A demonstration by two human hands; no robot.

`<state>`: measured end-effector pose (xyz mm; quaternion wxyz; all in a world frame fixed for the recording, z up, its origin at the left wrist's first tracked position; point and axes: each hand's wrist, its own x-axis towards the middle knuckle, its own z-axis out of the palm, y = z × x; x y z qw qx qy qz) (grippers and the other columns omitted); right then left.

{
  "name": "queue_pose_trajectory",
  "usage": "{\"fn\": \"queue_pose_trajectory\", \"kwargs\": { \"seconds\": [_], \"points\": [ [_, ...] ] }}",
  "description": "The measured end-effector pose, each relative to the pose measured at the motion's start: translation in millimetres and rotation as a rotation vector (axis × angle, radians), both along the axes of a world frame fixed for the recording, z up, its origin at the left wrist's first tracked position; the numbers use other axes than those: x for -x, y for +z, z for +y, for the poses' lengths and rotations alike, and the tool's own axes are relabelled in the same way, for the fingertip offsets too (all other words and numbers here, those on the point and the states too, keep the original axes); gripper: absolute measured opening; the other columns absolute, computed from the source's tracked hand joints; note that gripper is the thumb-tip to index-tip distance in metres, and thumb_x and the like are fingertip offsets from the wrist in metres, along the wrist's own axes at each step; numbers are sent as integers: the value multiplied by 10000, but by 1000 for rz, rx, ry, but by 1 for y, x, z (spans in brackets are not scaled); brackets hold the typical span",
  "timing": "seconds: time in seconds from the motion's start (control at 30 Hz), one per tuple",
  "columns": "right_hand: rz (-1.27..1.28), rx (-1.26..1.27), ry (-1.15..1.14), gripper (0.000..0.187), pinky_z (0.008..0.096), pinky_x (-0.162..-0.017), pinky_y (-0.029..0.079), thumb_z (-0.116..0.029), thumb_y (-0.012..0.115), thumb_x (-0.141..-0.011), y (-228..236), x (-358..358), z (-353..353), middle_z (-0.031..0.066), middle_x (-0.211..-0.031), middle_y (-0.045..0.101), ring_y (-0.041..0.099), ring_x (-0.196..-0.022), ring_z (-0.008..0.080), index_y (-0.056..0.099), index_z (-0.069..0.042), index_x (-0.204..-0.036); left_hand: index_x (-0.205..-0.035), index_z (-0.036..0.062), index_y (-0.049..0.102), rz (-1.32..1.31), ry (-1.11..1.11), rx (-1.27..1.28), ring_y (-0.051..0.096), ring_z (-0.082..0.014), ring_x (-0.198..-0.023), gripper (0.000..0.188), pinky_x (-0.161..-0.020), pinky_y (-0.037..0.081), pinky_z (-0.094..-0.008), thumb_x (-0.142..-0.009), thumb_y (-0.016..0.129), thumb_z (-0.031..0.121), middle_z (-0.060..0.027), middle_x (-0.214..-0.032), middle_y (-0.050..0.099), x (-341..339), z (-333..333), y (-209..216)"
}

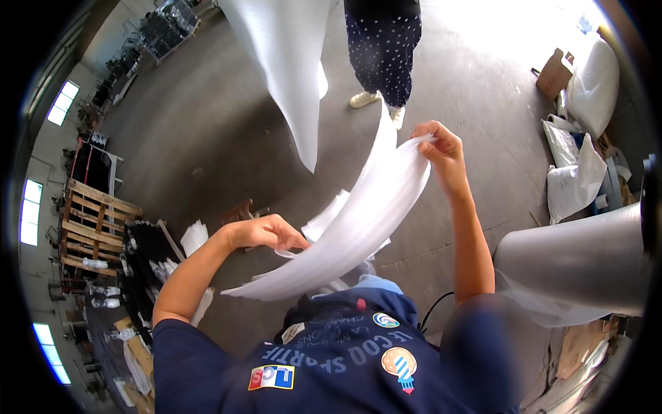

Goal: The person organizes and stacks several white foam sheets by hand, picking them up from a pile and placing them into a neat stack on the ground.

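Note:
A curved stack of thin white foam-like sheets (369,207) hangs in front of my body, bowed from lower left to upper right. My right hand (441,147) is closed on its upper right corner, thumb on the near face. Toward the lower left, my left hand (269,233) is closed at the back edge, its fingertips partly hidden behind the sheets. A small curled edge shows beneath those fingers. Farther ahead hangs a large separate white sheet (286,76), its pointed lower end above the floor.
Another person in dotted trousers (383,55) stands ahead on the grey floor (476,103). At right are a big roll of wrapping film (572,259), white bags (576,176) and a cardboard box (554,74). Wooden pallets (93,224) and dark racks (148,255) line the left.

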<state>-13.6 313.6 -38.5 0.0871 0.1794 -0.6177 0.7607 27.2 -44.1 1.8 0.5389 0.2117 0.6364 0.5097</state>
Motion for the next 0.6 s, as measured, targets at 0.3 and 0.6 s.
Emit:
{"fn": "queue_pose_trajectory", "kwargs": {
  "seconds": [0.3,0.6],
  "points": [
    [-105,-376,-217,122,248,-697,425,-4,634,-733,-16,-70,-26,53,-827,580,534,-760,143,591,7,-847,-1320,-19,168,-71,-173,104,543,-303,-1083,953,-912,416,-381,-752,529,656,-236,-1096,552,-64,59,-21],
    [-162,-560,-385,233,299,-777,446,-24,631,-748,-22,-61,-55,92,-959,589,560,-876,210,582,-24,-976,-1186,-38,353,176,15,278,568,-436,-904,535,-803,454,-445,-736,543,181,-322,-946,562,-65,83,-1]
  ]
}}
